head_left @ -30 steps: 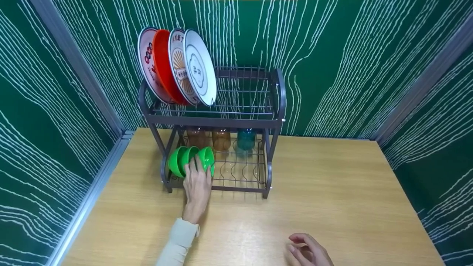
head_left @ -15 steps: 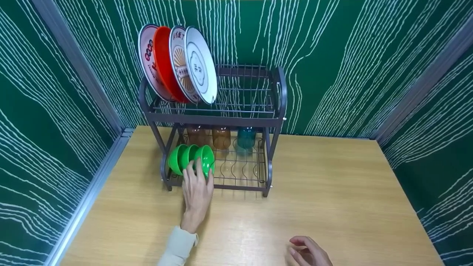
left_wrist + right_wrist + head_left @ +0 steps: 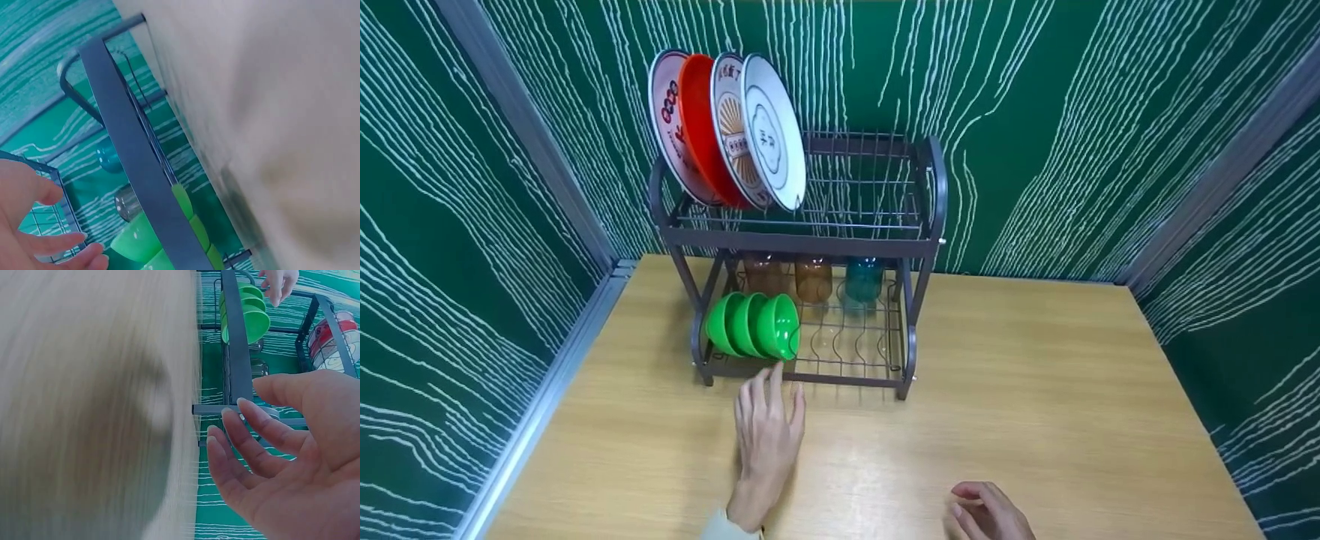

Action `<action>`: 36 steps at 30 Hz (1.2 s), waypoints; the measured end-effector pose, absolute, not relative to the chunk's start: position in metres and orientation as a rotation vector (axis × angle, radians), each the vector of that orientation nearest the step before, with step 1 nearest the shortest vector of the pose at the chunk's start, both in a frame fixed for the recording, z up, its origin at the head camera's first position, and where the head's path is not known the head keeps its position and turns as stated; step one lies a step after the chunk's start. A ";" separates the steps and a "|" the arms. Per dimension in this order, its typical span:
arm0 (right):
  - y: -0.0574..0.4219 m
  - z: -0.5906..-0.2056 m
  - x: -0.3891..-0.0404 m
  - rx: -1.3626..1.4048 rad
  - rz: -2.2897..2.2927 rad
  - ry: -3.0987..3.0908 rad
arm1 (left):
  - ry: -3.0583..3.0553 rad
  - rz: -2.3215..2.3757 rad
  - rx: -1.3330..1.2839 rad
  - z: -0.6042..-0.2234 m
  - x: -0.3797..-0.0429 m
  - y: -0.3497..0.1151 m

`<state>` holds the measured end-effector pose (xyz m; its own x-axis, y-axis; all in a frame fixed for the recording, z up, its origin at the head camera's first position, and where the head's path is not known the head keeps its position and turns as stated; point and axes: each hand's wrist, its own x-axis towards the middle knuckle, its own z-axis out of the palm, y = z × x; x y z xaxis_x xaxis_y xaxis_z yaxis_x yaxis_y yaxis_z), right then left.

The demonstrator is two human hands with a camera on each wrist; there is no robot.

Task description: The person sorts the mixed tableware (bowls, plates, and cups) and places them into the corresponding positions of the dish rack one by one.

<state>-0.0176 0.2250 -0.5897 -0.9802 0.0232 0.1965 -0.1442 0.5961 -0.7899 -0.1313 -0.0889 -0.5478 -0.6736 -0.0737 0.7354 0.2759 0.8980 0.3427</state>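
Note:
Three green bowls [image 3: 778, 328] stand tilted on edge in a row at the left of the lower tier of a dark dish rack [image 3: 810, 244]. Just in front of them is my left hand [image 3: 769, 435], its fingers stretched toward the rack's front bar and holding nothing. In the left wrist view its fingers [image 3: 62, 243] are spread apart from the bowls [image 3: 138, 239]. My right hand [image 3: 991, 511] hovers low over the table at the front right. The right wrist view shows that hand [image 3: 298, 450] with loosely bent fingers and nothing in them.
On the upper tier, several plates, among them a red plate [image 3: 706, 131] and a white plate [image 3: 774, 133], lean at the left. Behind the bowls stand a brown glass [image 3: 814, 279], another brownish one and a teal glass [image 3: 863, 279]. Green patterned walls [image 3: 1035, 135] enclose the wooden table [image 3: 1035, 390].
My left hand has let go of the green bowls and drawn back toward me, off the rack. The bowls now stand evenly side by side. The right hand has hardly moved.

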 end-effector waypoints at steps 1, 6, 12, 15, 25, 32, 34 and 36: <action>0.225 -0.590 -0.018 0.103 1.304 -2.633 | -2.255 -0.556 -0.146 -0.549 -0.127 -0.088; 0.227 -0.596 -0.021 0.153 1.130 -2.610 | -2.323 -0.563 -0.152 -0.555 -0.107 -0.082; 0.230 -0.601 -0.026 0.216 0.968 -2.572 | -2.392 -0.543 -0.179 -0.561 -0.090 -0.079; 0.230 -0.599 -0.029 0.214 0.934 -2.603 | -2.430 -0.521 -0.194 -0.565 -0.083 -0.076; 0.232 -0.598 -0.046 0.368 0.779 -2.516 | -2.607 -0.486 -0.216 -0.575 -0.068 -0.068; 0.229 -0.599 -0.051 0.436 0.701 -2.541 | -2.614 -0.470 -0.229 -0.582 -0.063 -0.063; 0.226 -0.597 -0.051 0.401 0.698 -2.605 | -2.619 -0.469 -0.214 -0.583 -0.062 -0.062; 0.222 -0.595 -0.052 0.373 0.696 -2.662 | -2.627 -0.471 -0.195 -0.584 -0.062 -0.062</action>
